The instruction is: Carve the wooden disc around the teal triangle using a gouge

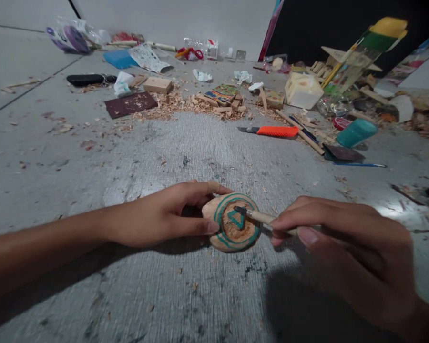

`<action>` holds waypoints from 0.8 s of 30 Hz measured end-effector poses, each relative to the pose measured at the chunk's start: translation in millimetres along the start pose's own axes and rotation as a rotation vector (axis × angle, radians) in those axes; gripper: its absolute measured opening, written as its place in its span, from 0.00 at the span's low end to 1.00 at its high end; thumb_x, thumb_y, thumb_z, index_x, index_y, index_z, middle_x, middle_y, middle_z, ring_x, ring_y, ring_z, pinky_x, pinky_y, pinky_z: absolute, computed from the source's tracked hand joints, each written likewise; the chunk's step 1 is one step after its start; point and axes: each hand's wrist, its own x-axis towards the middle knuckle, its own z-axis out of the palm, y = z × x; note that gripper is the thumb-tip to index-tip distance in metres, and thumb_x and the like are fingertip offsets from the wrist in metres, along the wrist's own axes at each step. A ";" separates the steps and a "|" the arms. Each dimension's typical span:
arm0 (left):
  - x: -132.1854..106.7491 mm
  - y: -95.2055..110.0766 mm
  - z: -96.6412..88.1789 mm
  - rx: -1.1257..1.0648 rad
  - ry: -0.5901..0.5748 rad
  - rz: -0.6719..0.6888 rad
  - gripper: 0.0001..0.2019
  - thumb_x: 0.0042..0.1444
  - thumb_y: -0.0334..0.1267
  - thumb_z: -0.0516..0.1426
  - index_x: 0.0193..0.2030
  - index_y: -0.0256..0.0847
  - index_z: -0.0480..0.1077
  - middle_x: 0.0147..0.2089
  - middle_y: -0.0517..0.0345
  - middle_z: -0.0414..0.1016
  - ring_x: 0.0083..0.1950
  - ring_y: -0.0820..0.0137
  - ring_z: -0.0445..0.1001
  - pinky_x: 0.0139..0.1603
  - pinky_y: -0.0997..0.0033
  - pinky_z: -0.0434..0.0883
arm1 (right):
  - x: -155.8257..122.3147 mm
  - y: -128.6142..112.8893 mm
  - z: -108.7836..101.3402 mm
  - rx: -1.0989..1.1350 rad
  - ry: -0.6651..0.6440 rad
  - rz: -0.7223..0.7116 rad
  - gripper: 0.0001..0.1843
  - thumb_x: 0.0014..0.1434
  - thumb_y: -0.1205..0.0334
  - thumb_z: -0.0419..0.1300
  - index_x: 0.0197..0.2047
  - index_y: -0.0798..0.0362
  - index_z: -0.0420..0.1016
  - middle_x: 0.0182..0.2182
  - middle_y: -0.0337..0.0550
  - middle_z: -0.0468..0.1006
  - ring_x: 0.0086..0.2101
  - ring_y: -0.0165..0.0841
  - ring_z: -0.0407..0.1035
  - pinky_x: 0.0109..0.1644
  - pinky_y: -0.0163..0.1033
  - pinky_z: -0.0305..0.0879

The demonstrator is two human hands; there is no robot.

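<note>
Closest to the lens, the right hand [343,247] is pinching a thin wooden-handled tool [268,219], its tip touching a teal triangle on the round wooden piece [232,224]. Beside it, the left hand [160,214] is gripping that piece by its edge, holding it on the grey floor [164,143]. Farther off, an orange-handled knife [271,131] and wood shavings [171,105] are lying.

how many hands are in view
2. The left hand grips the edge of the round wooden piece on the floor; the right hand holds a wooden-handled tool against its painted face.
</note>
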 end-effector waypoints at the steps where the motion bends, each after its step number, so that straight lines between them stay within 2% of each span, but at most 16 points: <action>1: -0.1 -0.7 0.0 0.003 0.002 0.003 0.27 0.67 0.39 0.61 0.70 0.39 0.63 0.58 0.44 0.80 0.49 0.64 0.79 0.44 0.70 0.74 | 0.6 0.5 0.5 0.005 -0.004 0.022 0.11 0.69 0.70 0.57 0.43 0.51 0.82 0.29 0.38 0.83 0.29 0.29 0.79 0.31 0.33 0.73; 7: -0.4 2.2 2.1 -0.008 0.011 -0.013 0.29 0.64 0.41 0.63 0.70 0.38 0.64 0.57 0.44 0.81 0.50 0.61 0.80 0.39 0.71 0.71 | -0.8 2.3 -0.2 0.161 0.001 0.290 0.12 0.70 0.65 0.58 0.40 0.44 0.84 0.27 0.33 0.84 0.27 0.28 0.80 0.31 0.29 0.74; 10: -1.6 6.1 4.2 -0.023 -0.005 -0.029 0.28 0.65 0.40 0.63 0.70 0.39 0.66 0.59 0.43 0.79 0.53 0.59 0.79 0.40 0.72 0.71 | 2.0 0.6 -4.1 0.258 -0.007 0.375 0.13 0.67 0.64 0.59 0.37 0.44 0.86 0.25 0.35 0.83 0.26 0.31 0.80 0.29 0.31 0.73; 12: -2.4 7.2 5.8 -0.032 -0.047 -0.015 0.26 0.67 0.41 0.62 0.70 0.39 0.66 0.57 0.46 0.81 0.49 0.63 0.79 0.39 0.73 0.70 | 5.0 -1.0 -7.3 0.290 -0.022 0.401 0.13 0.65 0.64 0.59 0.36 0.45 0.86 0.24 0.37 0.83 0.25 0.33 0.79 0.28 0.33 0.72; 15: -3.1 6.9 8.9 -0.037 -0.109 0.015 0.23 0.69 0.41 0.61 0.68 0.40 0.68 0.53 0.48 0.81 0.44 0.67 0.77 0.38 0.74 0.69 | 8.2 -3.9 -11.3 0.310 -0.062 0.402 0.14 0.63 0.65 0.59 0.34 0.47 0.86 0.23 0.39 0.82 0.24 0.35 0.77 0.27 0.35 0.70; 19: -3.6 5.3 12.5 -0.046 -0.160 -0.009 0.23 0.70 0.41 0.59 0.70 0.41 0.67 0.57 0.47 0.80 0.51 0.63 0.78 0.45 0.71 0.73 | 7.0 -6.4 -11.5 0.280 -0.119 0.350 0.15 0.63 0.68 0.57 0.33 0.49 0.86 0.23 0.39 0.80 0.23 0.33 0.75 0.26 0.36 0.67; 22: -4.5 4.1 13.0 0.005 -0.195 -0.018 0.23 0.71 0.43 0.59 0.69 0.41 0.68 0.56 0.48 0.79 0.51 0.64 0.77 0.44 0.72 0.72 | 7.0 -6.2 -7.7 0.254 -0.156 0.269 0.15 0.68 0.65 0.57 0.35 0.50 0.85 0.23 0.39 0.79 0.23 0.31 0.74 0.27 0.36 0.66; 24: -5.8 4.3 13.2 0.059 -0.173 -0.010 0.21 0.70 0.43 0.60 0.66 0.40 0.70 0.54 0.49 0.79 0.49 0.65 0.77 0.42 0.74 0.72 | 10.0 -7.3 -4.3 0.262 -0.168 0.239 0.15 0.68 0.65 0.56 0.34 0.51 0.83 0.23 0.38 0.79 0.22 0.31 0.73 0.26 0.36 0.66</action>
